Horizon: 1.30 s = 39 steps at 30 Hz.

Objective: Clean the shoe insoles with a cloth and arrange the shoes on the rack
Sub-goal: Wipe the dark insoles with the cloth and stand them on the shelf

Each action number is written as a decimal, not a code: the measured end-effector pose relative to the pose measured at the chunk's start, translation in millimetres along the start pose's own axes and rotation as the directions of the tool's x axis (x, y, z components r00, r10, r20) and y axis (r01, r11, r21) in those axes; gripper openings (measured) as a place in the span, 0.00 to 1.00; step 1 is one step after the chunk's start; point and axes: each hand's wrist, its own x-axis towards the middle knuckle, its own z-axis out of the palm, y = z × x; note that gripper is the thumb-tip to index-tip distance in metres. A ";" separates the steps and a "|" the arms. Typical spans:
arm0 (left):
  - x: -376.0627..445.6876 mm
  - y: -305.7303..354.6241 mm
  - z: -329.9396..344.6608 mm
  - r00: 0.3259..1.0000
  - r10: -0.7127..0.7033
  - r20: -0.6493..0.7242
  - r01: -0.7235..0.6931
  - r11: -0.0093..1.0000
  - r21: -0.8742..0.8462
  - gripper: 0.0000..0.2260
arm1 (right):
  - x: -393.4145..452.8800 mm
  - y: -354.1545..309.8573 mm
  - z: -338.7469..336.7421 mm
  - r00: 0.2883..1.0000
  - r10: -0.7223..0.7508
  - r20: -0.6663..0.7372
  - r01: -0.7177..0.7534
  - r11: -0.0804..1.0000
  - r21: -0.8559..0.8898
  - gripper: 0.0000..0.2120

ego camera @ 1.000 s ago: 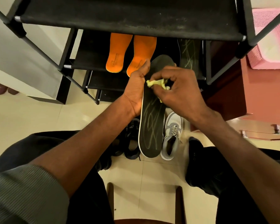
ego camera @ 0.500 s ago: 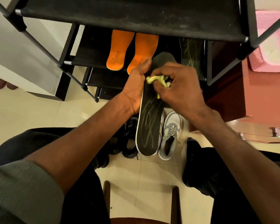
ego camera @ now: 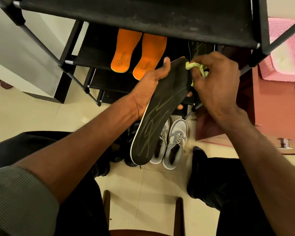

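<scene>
My left hand [ego camera: 150, 89] holds a long black insole [ego camera: 157, 120] with pale scribble lines from below, thumb on its upper left edge, fingertips showing past its right edge. My right hand [ego camera: 216, 82] pinches a bunched yellow-green cloth [ego camera: 193, 67] against the toe end of that insole. Two orange insoles [ego camera: 138, 53] lie on a lower shelf of the black shoe rack [ego camera: 143, 12]. Another black insole [ego camera: 198, 46] lies on the same shelf, half hidden by my right hand. A pair of grey and white sneakers [ego camera: 174, 143] stands on the floor under the held insole.
Dark shoes [ego camera: 131, 133] sit left of the sneakers, mostly hidden by my arm. A pink basket [ego camera: 286, 53] rests on a reddish-brown cabinet [ego camera: 276, 103] to the right. My knees frame a wooden stool edge [ego camera: 143, 232] on cream floor tiles.
The insole has tilted so its toe end points further right. My right hand has carried the cloth up to the toe end.
</scene>
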 end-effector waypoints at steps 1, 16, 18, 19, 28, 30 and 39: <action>0.2 1.9 -2.1 1.000 0.011 -0.018 -0.011 1.000 -0.003 0.23 | -0.9 0.1 1.5 1.000 0.006 0.027 -0.005 1.000 -0.023 0.11; -4.3 16.8 0.9 0.993 -0.018 -0.115 0.022 0.999 0.033 0.27 | -4.0 -5.0 1.8 0.998 0.052 0.034 -0.054 0.995 0.087 0.11; -3.2 20.9 -5.7 0.988 -0.011 -0.155 0.014 1.000 0.015 0.29 | -10.9 -15.3 8.3 0.993 -0.013 0.118 0.002 0.996 0.091 0.11; -2.7 21.4 -8.0 0.987 -0.013 -0.157 0.015 1.000 0.010 0.30 | -14.3 -19.2 11.9 0.987 -0.038 0.155 0.025 0.996 0.084 0.11; -3.9 12.2 6.3 0.993 -0.036 -0.111 0.041 0.998 0.040 0.26 | -4.5 -1.6 2.8 0.997 0.069 0.021 -0.071 0.995 0.064 0.11; -2.1 12.4 3.1 0.992 -0.034 -0.125 0.036 0.999 0.011 0.26 | -10.6 -7.6 6.2 0.997 0.018 0.081 -0.022 0.998 0.053 0.11; -2.6 9.6 -3.1 0.986 -0.071 -0.150 0.065 0.997 -0.048 0.24 | -11.5 -9.4 8.9 0.987 0.012 0.163 -0.030 0.994 0.105 0.10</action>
